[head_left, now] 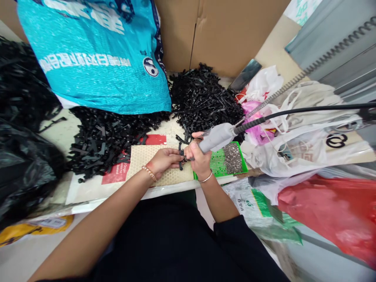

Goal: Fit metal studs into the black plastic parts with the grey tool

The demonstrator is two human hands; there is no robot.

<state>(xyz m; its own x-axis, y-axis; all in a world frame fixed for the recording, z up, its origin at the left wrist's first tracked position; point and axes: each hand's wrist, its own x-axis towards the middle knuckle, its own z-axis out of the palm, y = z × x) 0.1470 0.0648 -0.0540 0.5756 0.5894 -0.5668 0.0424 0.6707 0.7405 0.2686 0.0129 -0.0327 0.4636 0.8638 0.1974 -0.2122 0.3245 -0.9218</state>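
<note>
My right hand [197, 157] is wrapped round a grey electric screwdriver [216, 138], whose tip points left toward my other hand. Between the fingertips of my left hand [166, 160] is a small black plastic part [181, 156], held upright on the page. The screwdriver's tip meets this part or lies right beside it; my fingers hide the exact contact. Under both hands lies a cream honeycomb-patterned mat [147, 178]. Just right of my right hand is a green tray [243, 168] with small metal screws [233, 156] heaped at its right side.
Piles of black plastic parts [205, 98] lie behind the mat and at left [94, 141]. A blue bag [102, 70] rests on one pile. A black cable [305, 107] and a coiled spring [311, 68] run from the screwdriver to upper right. Plastic bags [308, 145] crowd the right.
</note>
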